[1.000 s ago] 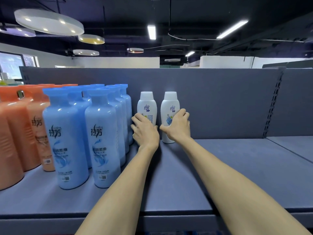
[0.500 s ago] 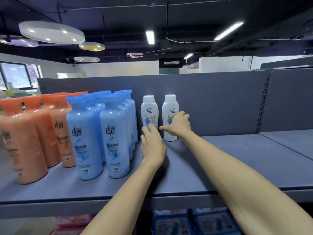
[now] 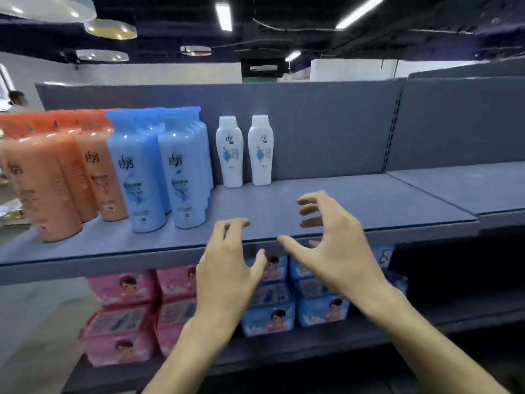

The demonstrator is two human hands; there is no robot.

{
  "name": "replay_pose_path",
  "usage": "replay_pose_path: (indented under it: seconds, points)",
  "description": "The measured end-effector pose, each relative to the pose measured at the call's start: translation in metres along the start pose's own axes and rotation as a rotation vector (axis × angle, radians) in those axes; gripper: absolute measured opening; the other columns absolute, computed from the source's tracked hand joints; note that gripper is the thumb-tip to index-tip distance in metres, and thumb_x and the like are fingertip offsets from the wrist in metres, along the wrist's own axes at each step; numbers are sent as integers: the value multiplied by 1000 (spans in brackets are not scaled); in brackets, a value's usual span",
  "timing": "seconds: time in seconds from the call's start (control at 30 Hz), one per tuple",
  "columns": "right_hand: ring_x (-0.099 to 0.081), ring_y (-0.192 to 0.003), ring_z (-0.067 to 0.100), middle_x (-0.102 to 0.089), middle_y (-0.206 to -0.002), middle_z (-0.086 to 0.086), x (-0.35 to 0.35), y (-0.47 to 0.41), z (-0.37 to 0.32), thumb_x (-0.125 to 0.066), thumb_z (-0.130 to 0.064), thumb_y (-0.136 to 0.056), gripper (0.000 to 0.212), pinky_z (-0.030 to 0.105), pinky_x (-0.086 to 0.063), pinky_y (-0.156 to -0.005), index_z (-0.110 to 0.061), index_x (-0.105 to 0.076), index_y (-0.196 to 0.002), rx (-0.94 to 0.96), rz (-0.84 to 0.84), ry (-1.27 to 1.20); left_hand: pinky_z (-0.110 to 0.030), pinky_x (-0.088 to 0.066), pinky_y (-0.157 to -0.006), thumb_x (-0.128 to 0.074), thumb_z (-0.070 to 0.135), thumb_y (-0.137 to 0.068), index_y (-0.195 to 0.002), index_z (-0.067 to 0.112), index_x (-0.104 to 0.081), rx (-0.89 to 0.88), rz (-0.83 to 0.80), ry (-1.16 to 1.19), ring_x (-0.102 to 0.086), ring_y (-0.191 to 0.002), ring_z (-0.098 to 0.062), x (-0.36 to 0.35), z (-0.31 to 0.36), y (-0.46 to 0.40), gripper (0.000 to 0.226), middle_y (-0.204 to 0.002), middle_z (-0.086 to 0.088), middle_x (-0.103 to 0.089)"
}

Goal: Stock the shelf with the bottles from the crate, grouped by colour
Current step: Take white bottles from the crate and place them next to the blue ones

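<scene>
Now left hand (image 3: 227,268), right hand (image 3: 335,245), both empty

Two white bottles (image 3: 244,150) stand side by side at the back of the grey shelf (image 3: 355,206), just right of the blue bottles (image 3: 159,172) and, further left, the orange bottles (image 3: 56,177). The left hand (image 3: 227,268) and right hand (image 3: 335,245) hang before the shelf edge, fingers loosely curled, holding nothing. Below sit pink packs (image 3: 122,317) and blue packs (image 3: 287,305).

Two white bottles (image 3: 245,150) upright side by side, right of blue bottles (image 3: 164,169).
</scene>
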State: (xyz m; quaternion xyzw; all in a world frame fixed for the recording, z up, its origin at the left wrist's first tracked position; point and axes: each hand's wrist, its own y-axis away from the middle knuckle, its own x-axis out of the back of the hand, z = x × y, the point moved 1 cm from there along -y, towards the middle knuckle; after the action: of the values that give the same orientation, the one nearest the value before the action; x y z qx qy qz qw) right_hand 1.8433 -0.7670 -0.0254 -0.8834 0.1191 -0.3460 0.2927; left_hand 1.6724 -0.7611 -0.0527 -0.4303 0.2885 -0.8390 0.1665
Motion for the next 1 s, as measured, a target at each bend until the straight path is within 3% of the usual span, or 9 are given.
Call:
replay_pose_path:
  seconds: [0.17,0.3,0.4,0.6,0.7,0.77,0.9,1.0]
  points:
    - [-60,-99,2,-58,-110,-11,-15,40,21,-82,-38,-76,54,34,-58,-78,-27,-52,-119,-66,-16,-16,-22,-45,-80,-73,24,-80,-124,19,-56,12,8,104,-57,-97,-8,-10,-7,43,47,-116,7,-53]
    - [-61,-98,1,-58,-110,-14,-37,78,50,-81,-39,-77,52,34,-58,-77,-30,-50,-118,-160,-73,-32,-17,-39,-80,-72,25,-82,-126,21,-54,71,-115,95,-56,-100,-5,-38,-27,92,47,-118,10,-52]
    - [-62,-98,1,-58,-111,-14,-61,115,76,-81,-42,-77,52,35,-58,-77,-30,-50,-118,-240,-140,-18,-22,-42,-81,-71,25,-83,-125,20,-54,147,-207,73,-57,-102,-10,-64,-48,131,47,-118,7,-53]
    - [-62,-94,3,-58,-108,-11,-129,214,154,-82,-39,-75,55,38,-58,-78,-28,-50,-119,-487,-307,26,-30,-46,-81,-71,26,-82,-122,22,-53,419,-413,41,-58,-99,-11,-126,-107,230,43,-111,7,-55]
    - [-61,-94,4,-58,-107,-10,-163,274,200,-82,-41,-75,58,38,-56,-80,-29,-48,-120,-625,-412,82,-24,-39,-77,-70,26,-83,-122,22,-53,555,-512,21,-58,-97,-12,-161,-132,287,43,-109,6,-55]
    - [-62,-94,10,-58,-108,-7,-184,314,234,-82,-41,-75,60,38,-55,-82,-26,-48,-123,-724,-504,128,-24,-38,-76,-70,24,-82,-122,21,-53,605,-593,11,-60,-95,-16,-187,-145,323,44,-109,5,-56]
    - [-61,-98,20,-60,-112,2,-217,389,298,-82,-39,-77,67,38,-52,-82,-17,-47,-130,-879,-677,186,-36,-49,-78,-69,21,-79,-119,21,-52,659,-748,16,-60,-92,-22,-238,-168,390,44,-106,1,-55]
    - [-59,-108,25,-59,-121,9,-243,437,339,-80,-36,-80,71,35,-48,-83,-15,-42,-135,-971,-778,192,-32,-46,-74,-70,21,-80,-121,19,-50,686,-848,-8,-58,-93,-22,-276,-187,435,46,-108,0,-56]
